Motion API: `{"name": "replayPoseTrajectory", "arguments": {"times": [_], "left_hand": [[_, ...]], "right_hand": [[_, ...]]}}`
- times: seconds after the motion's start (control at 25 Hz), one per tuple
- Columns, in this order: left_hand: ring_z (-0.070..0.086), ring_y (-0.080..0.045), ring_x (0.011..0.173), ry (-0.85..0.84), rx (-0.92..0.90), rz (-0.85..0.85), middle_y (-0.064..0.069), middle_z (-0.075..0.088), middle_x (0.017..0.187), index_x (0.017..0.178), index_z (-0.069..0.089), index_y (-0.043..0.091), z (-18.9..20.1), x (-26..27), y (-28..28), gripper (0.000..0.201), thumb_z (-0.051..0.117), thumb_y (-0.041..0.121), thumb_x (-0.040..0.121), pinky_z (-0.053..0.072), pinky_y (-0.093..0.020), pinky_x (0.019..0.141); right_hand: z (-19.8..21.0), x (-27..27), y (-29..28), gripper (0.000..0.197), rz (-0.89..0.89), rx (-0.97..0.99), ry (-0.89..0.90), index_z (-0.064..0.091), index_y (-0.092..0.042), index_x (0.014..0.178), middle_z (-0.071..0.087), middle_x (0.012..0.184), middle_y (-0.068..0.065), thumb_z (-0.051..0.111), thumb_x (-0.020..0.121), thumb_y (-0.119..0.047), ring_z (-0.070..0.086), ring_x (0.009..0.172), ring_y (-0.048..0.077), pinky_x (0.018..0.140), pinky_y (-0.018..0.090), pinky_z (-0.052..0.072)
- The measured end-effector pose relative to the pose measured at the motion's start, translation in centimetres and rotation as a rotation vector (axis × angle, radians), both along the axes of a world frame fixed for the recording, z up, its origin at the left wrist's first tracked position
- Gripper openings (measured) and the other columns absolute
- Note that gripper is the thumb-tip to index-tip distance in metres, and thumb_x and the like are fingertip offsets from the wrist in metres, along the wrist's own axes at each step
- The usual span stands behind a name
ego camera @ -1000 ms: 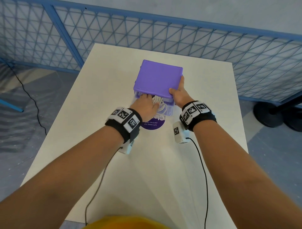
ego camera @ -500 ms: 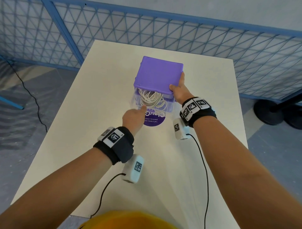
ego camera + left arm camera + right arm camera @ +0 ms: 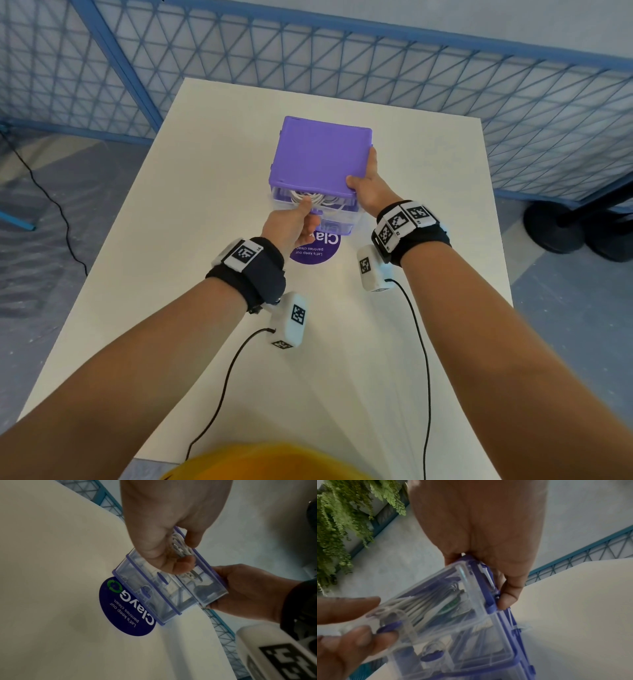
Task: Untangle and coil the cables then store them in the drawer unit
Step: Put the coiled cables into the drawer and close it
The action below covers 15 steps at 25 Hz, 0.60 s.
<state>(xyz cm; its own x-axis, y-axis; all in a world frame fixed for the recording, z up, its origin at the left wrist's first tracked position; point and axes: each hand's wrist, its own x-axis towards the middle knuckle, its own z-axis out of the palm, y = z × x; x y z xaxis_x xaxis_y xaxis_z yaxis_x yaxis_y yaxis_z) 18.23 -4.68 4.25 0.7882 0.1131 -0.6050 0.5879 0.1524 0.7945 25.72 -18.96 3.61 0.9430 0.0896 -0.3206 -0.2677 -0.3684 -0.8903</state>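
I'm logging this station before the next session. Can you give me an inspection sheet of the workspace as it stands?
Surface: white table, with a round purple sticker stuck on it.
Job's things: purple drawer unit stands on the table; its top drawer is partly open with coiled white cables inside.
Clutter: nothing seen.
Grippers: left hand is at the top drawer's front, fingers at its handle; right hand grips the unit's right side.
Cables: black wrist-camera leads trail across the table; another black cable lies on the floor.
Surroundings: blue mesh fence; hanging ferns.
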Motion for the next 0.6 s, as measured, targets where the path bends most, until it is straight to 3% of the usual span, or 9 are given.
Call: {"name": "replayPoseTrajectory", "arguments": {"times": [0.16, 0.32, 0.44, 0.6], "left_hand": [[0.052, -0.006, 0.056, -0.052, -0.091, -0.024, -0.001, 0.060, 0.070, 0.080, 0.063, 0.010, -0.6, 0.1, 0.4, 0.017, 0.054, 0.016, 0.093, 0.049, -0.013, 0.048], [0.051, -0.001, 0.037, -0.023, -0.055, 0.073, 0.009, 0.063, 0.046, 0.074, 0.064, 0.011, -0.7, 0.8, -0.3, 0.019, 0.055, 0.012, 0.091, 0.048, -0.011, 0.045], [0.047, 0.000, 0.029, 0.031, -0.073, 0.147, 0.008, 0.061, 0.045, 0.072, 0.058, 0.011, 0.1, 1.9, -1.0, 0.020, 0.055, 0.011, 0.091, 0.048, -0.011, 0.041], [0.047, 0.000, 0.028, 0.058, -0.061, 0.081, 0.008, 0.059, 0.038, 0.072, 0.056, 0.012, 0.7, 2.5, -0.7, 0.021, 0.052, 0.012, 0.093, 0.047, -0.012, 0.038]], "right_hand": [[-0.4, 0.0, 0.1, 0.082, 0.015, 0.005, 0.004, -0.008, -0.022, 0.143, 0.041, 0.136, 0.016, 0.044, 0.081, -0.019, 0.050, 0.117, 0.034, 0.101, 0.053, 0.043], [-0.2, 0.3, -0.3, 0.081, 0.009, 0.002, 0.006, -0.010, -0.021, 0.143, 0.042, 0.135, 0.017, 0.044, 0.084, -0.014, 0.050, 0.116, 0.034, 0.099, 0.050, 0.045], [-0.2, 0.3, -0.4, 0.078, 0.034, -0.070, 0.011, -0.013, -0.021, 0.143, 0.041, 0.136, 0.016, 0.042, 0.089, -0.012, 0.050, 0.114, 0.035, 0.087, 0.041, 0.046], [0.4, 0.3, -0.4, 0.076, 0.032, -0.055, 0.005, -0.015, -0.018, 0.143, 0.039, 0.140, 0.015, 0.041, 0.091, -0.012, 0.047, 0.119, 0.030, 0.101, 0.040, 0.042]]}}
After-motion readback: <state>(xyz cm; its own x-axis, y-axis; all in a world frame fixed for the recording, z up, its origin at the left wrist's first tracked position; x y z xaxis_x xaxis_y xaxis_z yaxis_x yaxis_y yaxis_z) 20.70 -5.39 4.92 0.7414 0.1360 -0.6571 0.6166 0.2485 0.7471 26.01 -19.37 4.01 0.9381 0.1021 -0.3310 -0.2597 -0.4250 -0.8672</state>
